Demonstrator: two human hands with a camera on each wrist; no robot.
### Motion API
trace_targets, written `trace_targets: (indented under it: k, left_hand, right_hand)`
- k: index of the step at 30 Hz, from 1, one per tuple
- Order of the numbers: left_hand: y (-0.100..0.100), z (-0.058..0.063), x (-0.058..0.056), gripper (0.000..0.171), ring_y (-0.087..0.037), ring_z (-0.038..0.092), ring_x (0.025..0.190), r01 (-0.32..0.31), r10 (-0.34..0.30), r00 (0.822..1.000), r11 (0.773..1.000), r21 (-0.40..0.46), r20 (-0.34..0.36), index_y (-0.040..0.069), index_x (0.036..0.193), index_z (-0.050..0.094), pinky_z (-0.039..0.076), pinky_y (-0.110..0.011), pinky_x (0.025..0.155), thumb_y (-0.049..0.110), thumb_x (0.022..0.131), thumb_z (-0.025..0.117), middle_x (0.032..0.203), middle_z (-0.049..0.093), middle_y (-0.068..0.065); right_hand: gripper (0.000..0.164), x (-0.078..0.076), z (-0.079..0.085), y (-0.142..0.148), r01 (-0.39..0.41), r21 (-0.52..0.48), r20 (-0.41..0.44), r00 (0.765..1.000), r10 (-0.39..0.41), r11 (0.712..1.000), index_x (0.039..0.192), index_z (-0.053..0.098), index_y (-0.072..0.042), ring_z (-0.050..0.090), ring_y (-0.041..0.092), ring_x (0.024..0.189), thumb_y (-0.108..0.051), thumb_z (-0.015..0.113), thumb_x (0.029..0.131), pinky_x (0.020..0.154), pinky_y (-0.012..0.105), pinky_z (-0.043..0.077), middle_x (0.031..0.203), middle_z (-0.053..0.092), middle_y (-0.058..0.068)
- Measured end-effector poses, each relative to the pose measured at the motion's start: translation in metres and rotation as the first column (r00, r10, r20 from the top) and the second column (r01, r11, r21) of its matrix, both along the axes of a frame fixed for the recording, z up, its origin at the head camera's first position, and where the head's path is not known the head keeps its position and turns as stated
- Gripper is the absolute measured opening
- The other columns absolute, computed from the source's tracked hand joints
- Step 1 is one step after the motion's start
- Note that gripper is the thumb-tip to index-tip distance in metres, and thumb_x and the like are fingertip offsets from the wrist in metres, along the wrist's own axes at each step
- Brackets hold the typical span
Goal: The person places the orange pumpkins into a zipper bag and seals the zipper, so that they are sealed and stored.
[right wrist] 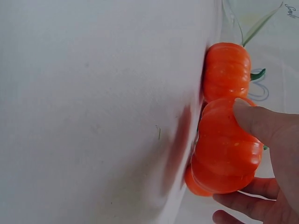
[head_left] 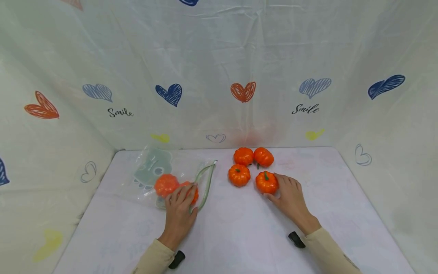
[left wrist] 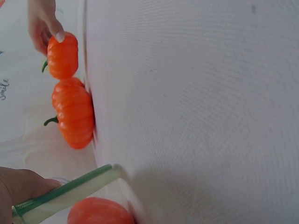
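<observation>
My right hand point(head_left: 292, 196) grips a small orange toy pumpkin point(head_left: 267, 182) with a green stem, thumb on one side and fingers on the other. In the right wrist view, this pumpkin point(right wrist: 226, 149) sits close over the table, its shadow beside it. At the left lies a clear zip bag point(head_left: 143, 190) with a green-edged mouth gaping to the right and a pale green print. Two pumpkins point(head_left: 166, 185) show inside the bag. My left hand point(head_left: 180, 213) holds the bag near its mouth, fingers over the inner pumpkin and thumb at the green zip strip point(left wrist: 70, 189).
Beyond my right hand, three more orange pumpkins point(head_left: 239, 175) stand grouped near the back of the white table point(head_left: 232, 236). A white curtain point(head_left: 212, 57) printed with hearts hangs behind and along the sides.
</observation>
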State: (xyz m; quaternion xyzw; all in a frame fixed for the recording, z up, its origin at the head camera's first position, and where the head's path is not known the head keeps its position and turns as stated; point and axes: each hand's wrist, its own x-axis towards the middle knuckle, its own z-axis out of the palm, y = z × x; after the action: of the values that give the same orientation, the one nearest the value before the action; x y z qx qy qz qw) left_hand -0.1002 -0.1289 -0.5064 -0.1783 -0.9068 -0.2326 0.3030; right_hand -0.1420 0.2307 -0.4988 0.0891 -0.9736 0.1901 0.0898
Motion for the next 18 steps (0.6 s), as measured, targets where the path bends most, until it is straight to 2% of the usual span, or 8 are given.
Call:
trace_targets:
  k: [18]
  left_hand:
    - [0.000, 0.001, 0.001, 0.086, -0.039, 0.054, 0.120, -0.012, 0.012, 1.000, 1.000, -0.014, -0.001, -0.002, 0.136, 0.068, 0.036, -0.054, 0.093, -0.011, 0.055, 0.097, 0.131, 0.066, -0.015]
  right_hand:
    - [0.084, 0.017, 0.017, -0.007, -0.040, -0.049, -0.051, 0.998, 0.037, 0.998, 0.146, 0.052, 0.007, 0.051, 0.046, 0.129, -0.025, 0.093, 0.081, 0.113, 0.064, 0.032, 0.140, 0.062, 0.025]
